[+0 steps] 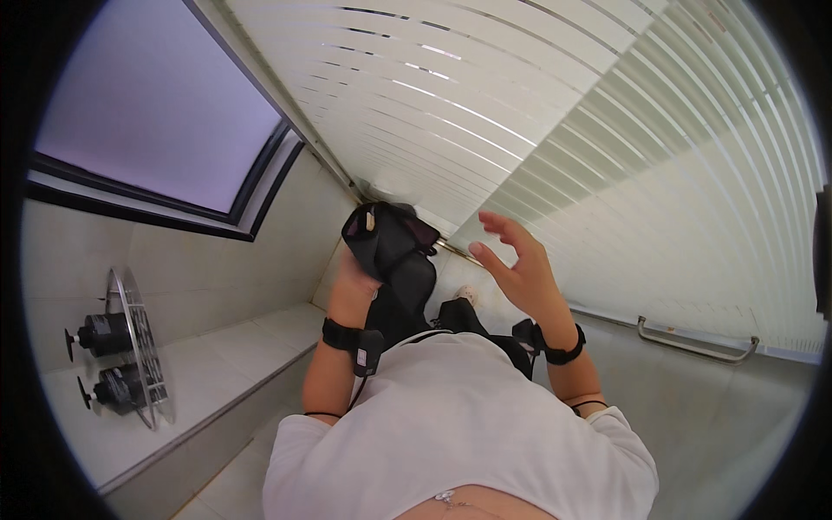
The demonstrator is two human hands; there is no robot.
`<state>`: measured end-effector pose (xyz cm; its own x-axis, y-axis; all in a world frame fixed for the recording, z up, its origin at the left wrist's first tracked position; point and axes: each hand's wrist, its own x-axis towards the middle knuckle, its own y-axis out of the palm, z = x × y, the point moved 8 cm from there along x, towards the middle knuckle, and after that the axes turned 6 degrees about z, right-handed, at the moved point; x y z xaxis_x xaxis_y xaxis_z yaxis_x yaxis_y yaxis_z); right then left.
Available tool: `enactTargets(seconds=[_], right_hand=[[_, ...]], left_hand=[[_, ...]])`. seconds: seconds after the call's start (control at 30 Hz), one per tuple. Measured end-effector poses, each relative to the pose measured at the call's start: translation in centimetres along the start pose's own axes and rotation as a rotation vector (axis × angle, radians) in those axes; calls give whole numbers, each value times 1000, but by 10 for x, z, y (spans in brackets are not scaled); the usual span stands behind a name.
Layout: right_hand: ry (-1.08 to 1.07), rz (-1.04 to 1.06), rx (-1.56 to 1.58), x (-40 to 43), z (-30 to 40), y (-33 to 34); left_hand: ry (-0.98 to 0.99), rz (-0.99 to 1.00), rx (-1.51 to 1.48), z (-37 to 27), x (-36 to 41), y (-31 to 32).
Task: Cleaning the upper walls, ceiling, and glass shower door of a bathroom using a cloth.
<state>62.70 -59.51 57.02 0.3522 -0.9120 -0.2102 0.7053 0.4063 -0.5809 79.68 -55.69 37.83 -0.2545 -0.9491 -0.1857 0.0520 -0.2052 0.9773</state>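
Observation:
A bunched black cloth item (pixel 400 250), perhaps a garment, is held up in front of my waist. Dark purplish patches and a small light tag show in its folds. My left hand (pixel 354 276) grips it from the left side, and the fingers are largely hidden behind the fabric. To the right of the cloth, my right hand (pixel 523 270) is raised in the air with thumb and fingers apart, holding nothing. Black straps with small devices circle both wrists; a cable runs from the left device (pixel 368 353).
Striped frosted-glass panels (pixel 624 214) rise ahead and to the right, one with a metal bar handle (pixel 699 351). A tiled ledge (pixel 240 344) runs along the left under a dark-framed window (pixel 162 110). Beside the ledge, a metal rack (pixel 146 351) holds two black pump bottles (pixel 107 335).

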Motion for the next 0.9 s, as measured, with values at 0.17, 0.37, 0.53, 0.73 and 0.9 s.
enactTargets(seconds=[0.17,0.37,0.53,0.73,0.9], right_hand=[[-133,-38,128,7,13,7],[54,239,660,15,-47,29],[140,171,723,10,-50,28],[149,18,625,-1,-41,19],[103,-135,712,-13,-56,28]], left_hand=[[-272,83,228,23,9,66],[-731,4,746,29,16,85],[-780,183,1014,22,27,121],[-903,393,1890,9,50,128],[-707,548,1937,19,47,118]])
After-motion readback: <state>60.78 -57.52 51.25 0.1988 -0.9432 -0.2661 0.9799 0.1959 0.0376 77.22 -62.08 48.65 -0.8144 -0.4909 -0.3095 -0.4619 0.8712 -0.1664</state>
